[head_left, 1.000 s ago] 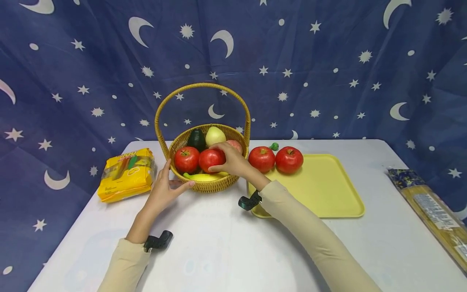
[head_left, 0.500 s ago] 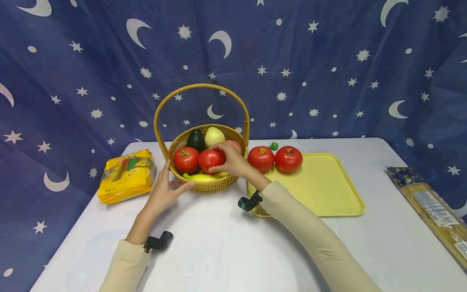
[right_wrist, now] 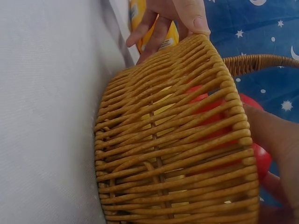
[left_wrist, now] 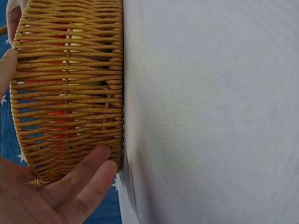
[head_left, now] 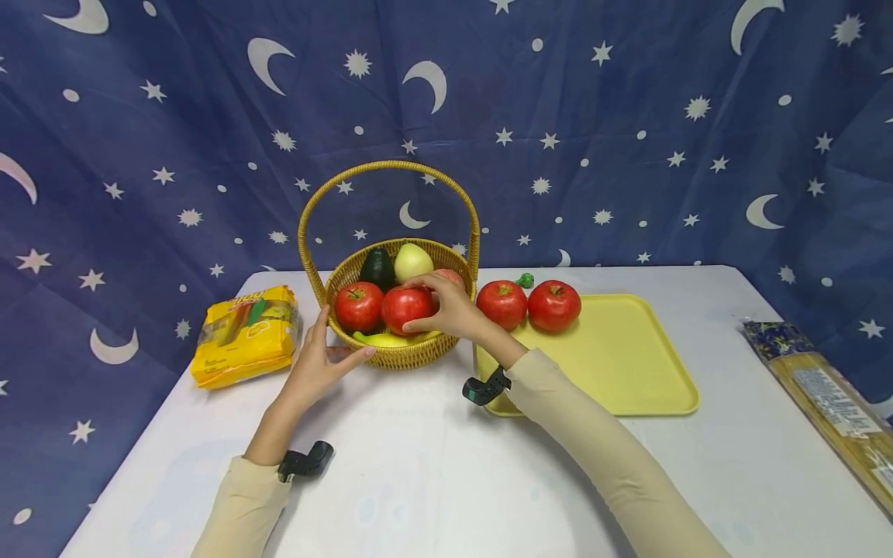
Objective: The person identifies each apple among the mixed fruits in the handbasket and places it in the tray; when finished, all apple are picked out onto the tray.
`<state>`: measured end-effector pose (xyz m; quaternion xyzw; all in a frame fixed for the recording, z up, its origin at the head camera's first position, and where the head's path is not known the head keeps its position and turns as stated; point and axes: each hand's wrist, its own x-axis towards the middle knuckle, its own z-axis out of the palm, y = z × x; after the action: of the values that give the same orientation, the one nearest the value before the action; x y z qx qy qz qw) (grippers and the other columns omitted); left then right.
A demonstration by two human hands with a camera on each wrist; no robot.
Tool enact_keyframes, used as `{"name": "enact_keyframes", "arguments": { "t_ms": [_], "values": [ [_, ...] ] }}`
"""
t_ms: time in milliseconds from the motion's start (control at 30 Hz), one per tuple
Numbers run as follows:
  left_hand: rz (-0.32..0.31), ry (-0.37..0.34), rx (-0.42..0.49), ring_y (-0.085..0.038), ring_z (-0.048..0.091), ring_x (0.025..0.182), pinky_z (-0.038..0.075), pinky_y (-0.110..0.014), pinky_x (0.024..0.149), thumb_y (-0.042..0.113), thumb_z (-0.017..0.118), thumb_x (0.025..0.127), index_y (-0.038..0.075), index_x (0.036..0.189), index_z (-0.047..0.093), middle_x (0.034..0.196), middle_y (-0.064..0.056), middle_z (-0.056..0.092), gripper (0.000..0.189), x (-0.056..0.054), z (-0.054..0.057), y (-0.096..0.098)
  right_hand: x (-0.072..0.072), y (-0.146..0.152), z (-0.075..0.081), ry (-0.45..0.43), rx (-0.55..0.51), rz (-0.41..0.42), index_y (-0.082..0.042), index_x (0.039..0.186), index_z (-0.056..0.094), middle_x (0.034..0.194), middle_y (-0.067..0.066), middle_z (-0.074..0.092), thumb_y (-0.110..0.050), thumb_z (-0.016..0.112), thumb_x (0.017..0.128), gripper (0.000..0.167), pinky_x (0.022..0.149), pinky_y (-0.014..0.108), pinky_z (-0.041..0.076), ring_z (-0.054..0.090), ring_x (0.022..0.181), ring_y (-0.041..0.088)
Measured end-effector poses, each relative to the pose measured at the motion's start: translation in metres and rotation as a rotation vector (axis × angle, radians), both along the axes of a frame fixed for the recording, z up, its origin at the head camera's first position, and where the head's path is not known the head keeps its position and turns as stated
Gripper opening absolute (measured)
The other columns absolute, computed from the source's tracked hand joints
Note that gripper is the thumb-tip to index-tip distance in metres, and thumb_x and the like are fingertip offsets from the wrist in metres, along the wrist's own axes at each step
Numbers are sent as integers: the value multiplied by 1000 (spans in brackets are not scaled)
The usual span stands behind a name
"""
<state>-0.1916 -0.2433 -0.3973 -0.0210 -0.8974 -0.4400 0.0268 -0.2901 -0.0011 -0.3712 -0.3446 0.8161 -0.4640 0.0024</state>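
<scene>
R hand (head_left: 452, 311) has its fingers curled over a shiny, round red apple (head_left: 405, 311), thumb at the front, so it's gripped; that apple sits low in the basket (head_left: 408, 358), R of ctr. L hand (head_left: 315, 366) isn't clutching: fingers spread, fairly straight, laid along the basket's outer wall, thumb tip at the rim. Basket is golden-brown wicker, glossy strands woven in ridges w/ gaps, tall hooped handle wrapped in cord. Also inside: a second apple (head_left: 359, 307) just L, smooth yellow banana (head_left: 382, 340) along the front, dark oval avocado (head_left: 377, 268) and pale rounded pear (head_left: 413, 263) at back. Two apples outside (head_left: 554, 307) stand side by side at the back L of a flat, matte yellow tray (head_left: 621, 364), corners rounded. Crinkly yellow plastic pack (head_left: 246, 337) L of basket, on the white cloth-covered table (head_left: 418, 480).

Vs 0.5 s ago: hardly any diff. Head view's shifted slightly; both hands keep the same hold, apple's in the same spot btwn its neighbours.
</scene>
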Motion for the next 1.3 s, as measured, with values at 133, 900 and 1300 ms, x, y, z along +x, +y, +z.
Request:
{"name": "enact_keyframes", "arguments": {
  "t_ms": [133,900,1300],
  "values": [
    [5,8,-2,-41,62,110,47,-53,96,45,72,87,6,156,-7,154,-32,13,112,1,0,1,2,2,-1,21,-27,18,-3,125,60,124,12,58,-13,88,73,60,100,41,48,52,119,25],
    [9,3,-8,-41,62,110,46,-53,98,40,72,88,6,156,-7,154,-33,11,110,1,1,0,12,15,-8,-23,-245,13,-9,125,62,126,7,56,-11,87,73,59,89,37,55,53,118,25],
    [13,-6,-15,-40,62,111,43,-56,101,44,71,87,8,156,-7,156,-31,10,110,0,0,-1,16,19,-7,-141,-345,59,-2,130,57,135,15,47,4,82,74,61,85,45,56,55,120,35]
  ]
}}
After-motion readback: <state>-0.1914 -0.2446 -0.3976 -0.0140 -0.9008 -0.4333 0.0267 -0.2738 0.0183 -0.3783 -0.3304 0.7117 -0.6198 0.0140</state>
